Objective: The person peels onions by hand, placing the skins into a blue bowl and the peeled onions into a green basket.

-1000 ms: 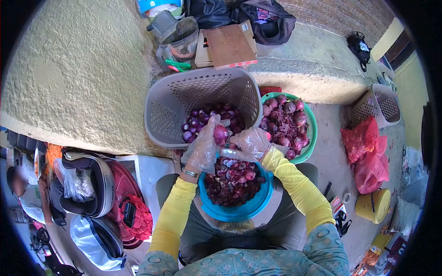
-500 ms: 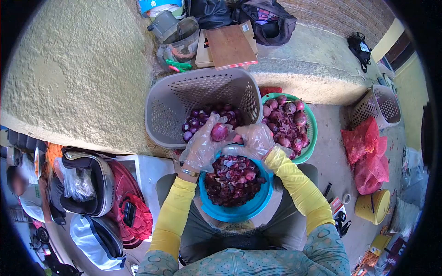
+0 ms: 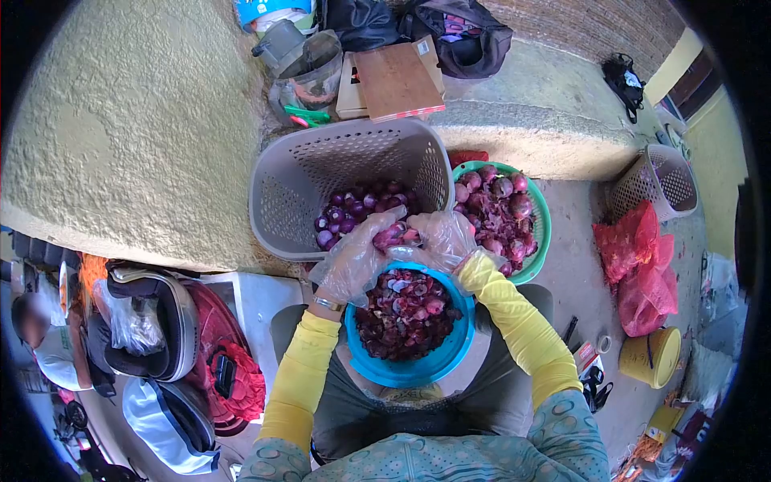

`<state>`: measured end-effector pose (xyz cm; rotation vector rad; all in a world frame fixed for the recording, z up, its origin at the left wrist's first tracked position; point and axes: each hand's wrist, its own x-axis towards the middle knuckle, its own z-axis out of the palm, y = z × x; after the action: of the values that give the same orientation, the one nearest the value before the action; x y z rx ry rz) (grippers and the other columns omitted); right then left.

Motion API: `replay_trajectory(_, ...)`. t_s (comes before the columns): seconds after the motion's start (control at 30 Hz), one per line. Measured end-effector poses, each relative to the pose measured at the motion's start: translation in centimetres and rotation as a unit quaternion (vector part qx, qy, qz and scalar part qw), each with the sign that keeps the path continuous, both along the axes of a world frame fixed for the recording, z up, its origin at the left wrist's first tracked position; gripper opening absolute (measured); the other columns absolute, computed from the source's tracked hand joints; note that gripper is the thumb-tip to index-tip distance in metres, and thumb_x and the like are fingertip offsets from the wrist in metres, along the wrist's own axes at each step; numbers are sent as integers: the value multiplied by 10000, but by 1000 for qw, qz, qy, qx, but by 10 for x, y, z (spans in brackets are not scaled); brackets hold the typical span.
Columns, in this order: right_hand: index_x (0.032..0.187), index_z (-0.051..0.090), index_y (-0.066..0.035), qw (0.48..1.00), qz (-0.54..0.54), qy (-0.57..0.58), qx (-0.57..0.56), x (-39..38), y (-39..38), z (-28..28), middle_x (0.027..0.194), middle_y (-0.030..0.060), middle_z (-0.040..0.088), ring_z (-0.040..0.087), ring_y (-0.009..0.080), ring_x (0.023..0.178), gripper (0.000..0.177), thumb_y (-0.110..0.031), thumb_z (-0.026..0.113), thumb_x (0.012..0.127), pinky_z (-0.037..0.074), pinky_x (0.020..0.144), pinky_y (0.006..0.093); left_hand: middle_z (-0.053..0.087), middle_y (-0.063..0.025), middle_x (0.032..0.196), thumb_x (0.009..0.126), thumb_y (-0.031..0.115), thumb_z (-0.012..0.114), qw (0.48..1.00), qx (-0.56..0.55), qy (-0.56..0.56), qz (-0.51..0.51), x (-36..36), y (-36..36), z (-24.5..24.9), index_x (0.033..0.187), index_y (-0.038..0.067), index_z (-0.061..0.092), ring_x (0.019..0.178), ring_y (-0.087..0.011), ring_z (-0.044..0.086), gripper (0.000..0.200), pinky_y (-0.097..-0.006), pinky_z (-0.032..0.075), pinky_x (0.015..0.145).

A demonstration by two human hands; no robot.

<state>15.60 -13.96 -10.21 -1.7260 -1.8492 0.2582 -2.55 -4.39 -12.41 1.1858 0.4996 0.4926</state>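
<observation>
My left hand (image 3: 358,255), in a clear plastic glove, is closed round a red onion (image 3: 391,236) above the back rim of a blue basin (image 3: 372,373). From the right, my gloved right hand (image 3: 442,238) meets the onion, its fingers bent and pressed against something pink that I cannot make out. Dark onion skins (image 3: 401,321) fill the basin between my knees. Behind my hands, a grey perforated basket (image 3: 277,173) holds shiny purple onions (image 3: 353,210). A green colander (image 3: 544,229) to the right holds unpeeled onions and loose skins.
Cardboard (image 3: 397,80), tubs and a black bag (image 3: 466,40) lie on the ledge ahead. At right are red mesh bags (image 3: 646,273), a yellow bucket (image 3: 662,357) and another basket (image 3: 666,189). A stroller-like seat (image 3: 181,321) and a person (image 3: 52,345) are at left.
My hands have come closer together. The onion has turned and shifted slightly right, and my right hand's fingers now cover part of it. The view has moved slightly.
</observation>
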Motion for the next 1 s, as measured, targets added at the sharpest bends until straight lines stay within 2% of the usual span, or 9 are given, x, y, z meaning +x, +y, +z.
replay_trajectory(0.23,849,709,-41,1000,-4,15,4,-3,1,-2,763,166,710,703,394,733,480,-520,736,862,539,640,484,554,-154,1407,1080,249,525,999,-28,-31,18,0,-2,1,1447,-47,497,1252,-260,561,472,-397,475,1089)
replay_trajectory(0.3,858,714,-49,1000,-9,-1,1,-8,1,-3,760,166,710,703,387,722,476,-525,724,871,543,641,486,531,-150,1425,1072,257,551,970,-230,-77,9,-1,0,7,1452,-47,488,1251,-263,554,490,-413,479,1092)
replay_trajectory(0.43,979,741,-128,993,13,-66,-102,-9,2,-2,763,143,717,708,372,719,519,-627,610,920,553,654,500,512,-152,1445,1067,242,565,970,-230,-73,25,-1,4,-6,1432,-49,494,1263,-272,544,472,-434,473,1108)
replay_trajectory(0.53,978,748,-132,986,115,-34,-120,-10,-2,2,744,161,708,709,377,721,551,-656,588,920,562,677,509,511,-159,1458,1060,235,580,962,-247,-95,64,-2,3,0,1407,-53,498,1257,-286,547,458,-467,474,1106)
replay_trajectory(0.67,940,739,-68,972,181,-26,-151,-16,-11,-1,761,184,702,708,391,750,554,-610,624,931,555,701,483,522,-85,1410,1075,290,558,968,-228,-90,61,-4,6,7,1457,-1,486,1237,-199,538,485,-399,450,1117)
replay_trajectory(0.73,960,736,-57,966,169,-44,-191,-14,-12,5,799,194,714,713,386,786,579,-627,653,901,556,738,475,514,-86,1429,1078,292,551,971,-216,-78,62,-5,4,10,1454,0,489,1249,-201,535,480,-402,451,1116)
replay_trajectory(0.83,862,706,-60,990,75,-3,-120,-7,-7,11,738,168,706,704,386,699,595,-649,756,792,537,642,489,480,-177,1507,1060,277,583,978,-192,-70,34,-7,1,16,1411,-27,489,1259,-300,555,474,-508,474,1112)
replay_trajectory(0.93,793,680,-60,999,-19,26,-22,-1,-4,16,703,161,694,699,390,668,586,-632,799,751,528,598,482,513,-181,1476,1071,296,564,999,-34,-25,11,-4,2,4,1403,-29,506,1243,-291,576,468,-478,487,1096)
replay_trajectory(1.0,758,664,-55,998,-37,41,12,2,-1,11,698,165,689,695,393,663,579,-609,827,728,525,587,469,559,-184,1417,1082,312,542,969,-237,-65,30,-2,0,14,1396,-43,521,1231,-276,590,475,-434,489,1091)
